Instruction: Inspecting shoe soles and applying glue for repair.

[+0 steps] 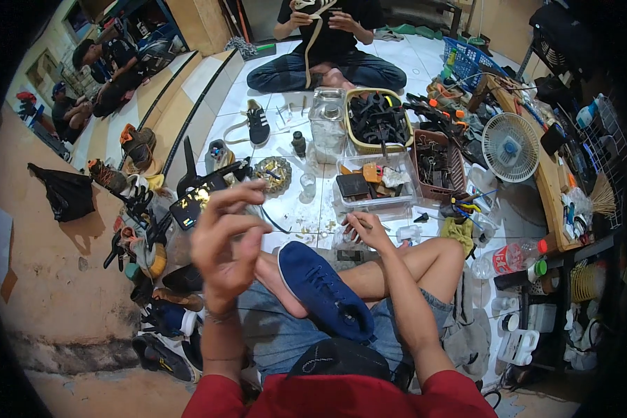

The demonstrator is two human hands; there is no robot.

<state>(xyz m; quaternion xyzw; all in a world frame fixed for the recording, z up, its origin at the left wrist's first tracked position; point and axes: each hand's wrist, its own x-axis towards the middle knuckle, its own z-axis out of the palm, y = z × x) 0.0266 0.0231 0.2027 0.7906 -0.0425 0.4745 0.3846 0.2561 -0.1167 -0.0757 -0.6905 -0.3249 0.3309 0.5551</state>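
Left hand (pixel 223 240) is raised in front of the person's chest, fingers curled and pinched together as if gripping something fine, though whatever it holds is too thin to make out. Right hand (pixel 366 228) reaches forward past the knee, closed around a small slender tool whose kind cannot be told. A blue shoe (pixel 324 289) lies across the person's lap, sole side partly up, toe pointing toward the left hand; neither hand touches it. Judging from this, work on the shoe is under way but unfinished, perhaps at a stitching or gluing stage; no finished seam or repair can be seen. On the white tiled floor (pixel 285 209) ahead sit a clear plastic box (pixel 373 184) of small supplies, a yellow basket (pixel 377 120) of black parts and a metal can (pixel 327 125). More shoes (pixel 157 313) are heaped at the left. Another person sits cross-legged opposite, handling a strap.
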